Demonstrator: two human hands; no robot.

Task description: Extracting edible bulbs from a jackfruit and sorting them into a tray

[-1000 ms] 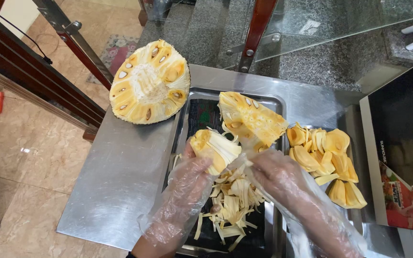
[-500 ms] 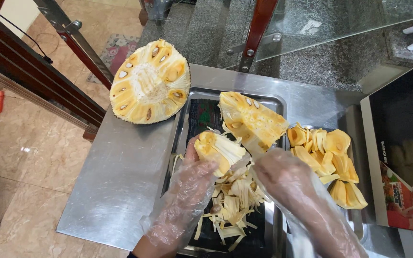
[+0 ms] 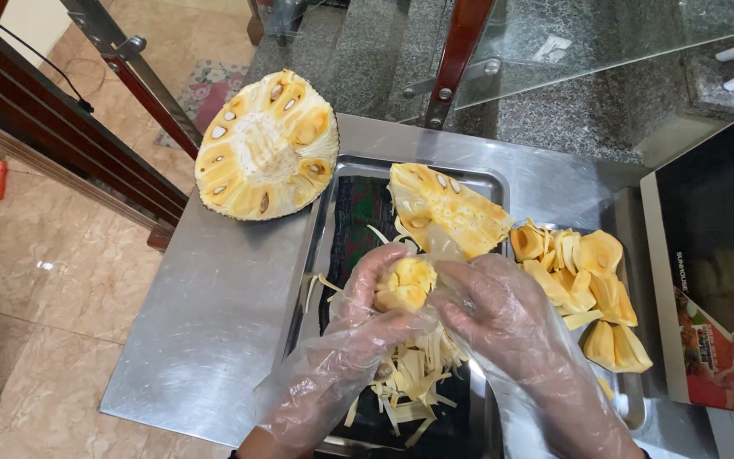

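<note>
Two gloved hands work a piece of jackfruit over a metal tray.

The left hand [image 3: 375, 319] and right hand [image 3: 503, 323], in clear plastic gloves, both pinch the yellow jackfruit piece [image 3: 405, 285] above the tray [image 3: 316, 255] on the steel desk [image 3: 206, 331]. Pale fibre strips [image 3: 409, 382] lie beneath; a jackfruit chunk [image 3: 443, 208] sits farther back, peeled pods [image 3: 584, 289] right, the cut jackfruit half [image 3: 265, 149] far left.

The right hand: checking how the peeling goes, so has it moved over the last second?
Yes. The right hand has shifted left, away from the pile of yellow pods and up against the jackfruit piece over the metal tray.
</note>
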